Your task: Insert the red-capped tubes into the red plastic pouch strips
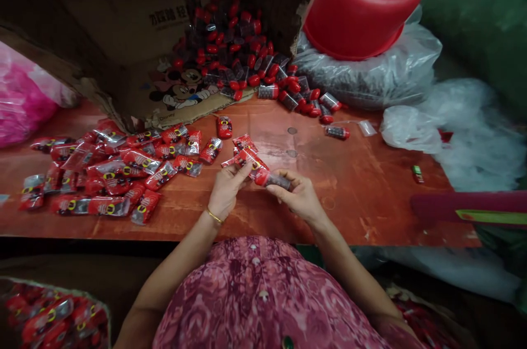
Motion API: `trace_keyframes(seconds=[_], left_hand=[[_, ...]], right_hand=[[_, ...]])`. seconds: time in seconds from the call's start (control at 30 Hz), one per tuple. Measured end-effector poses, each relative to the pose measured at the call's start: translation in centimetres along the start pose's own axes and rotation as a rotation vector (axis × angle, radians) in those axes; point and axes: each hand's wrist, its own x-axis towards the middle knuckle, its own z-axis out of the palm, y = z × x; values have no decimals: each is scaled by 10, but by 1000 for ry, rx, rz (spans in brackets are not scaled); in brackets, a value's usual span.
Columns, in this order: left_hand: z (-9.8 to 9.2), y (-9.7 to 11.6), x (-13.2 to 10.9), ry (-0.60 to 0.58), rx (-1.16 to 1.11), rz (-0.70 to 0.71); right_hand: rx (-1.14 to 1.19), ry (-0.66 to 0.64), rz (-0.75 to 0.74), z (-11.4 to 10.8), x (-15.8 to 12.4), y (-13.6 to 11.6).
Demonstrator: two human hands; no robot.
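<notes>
Left hand (224, 191) is closed on a red printed wrapper (249, 160), its thumb laid across the front, while the right hand (303, 196) is clamped between thumb and fingers on a clear red-capped tube (279, 180) with dark contents. The tube lies nearly level just above the table (349, 201), its red end against the wrapper; whether it sits inside the wrapper's mouth I cannot tell. Just beyond the left fingers lies another wrapper, partly overlapped by the held one. A gold bracelet (214, 215) circles the left wrist.

To the left spreads a heap of wrapped tubes (111, 173), with two more nearer the hands. Beyond, a cardboard carton (135, 88) printed with cartoon mice lies open toward the person, loose red-capped tubes (247, 55) spilling from it onto the table. At its right, a red plastic tub (366, 3) rests on a clear plastic bag (370, 83) filled with something dark
</notes>
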Motion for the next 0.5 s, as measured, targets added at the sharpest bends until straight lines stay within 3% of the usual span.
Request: trace_keyframes(seconds=[0.2, 0.37, 0.5], left_hand=[[7, -12, 0, 15, -62, 95], [9, -20, -4, 81, -157, 125], [6, -18, -1, 36, -148, 90]], right_hand=[[62, 103, -32, 18, 2, 13], [-97, 253, -223, 34, 4, 29], [-190, 105, -273, 36, 5, 30]])
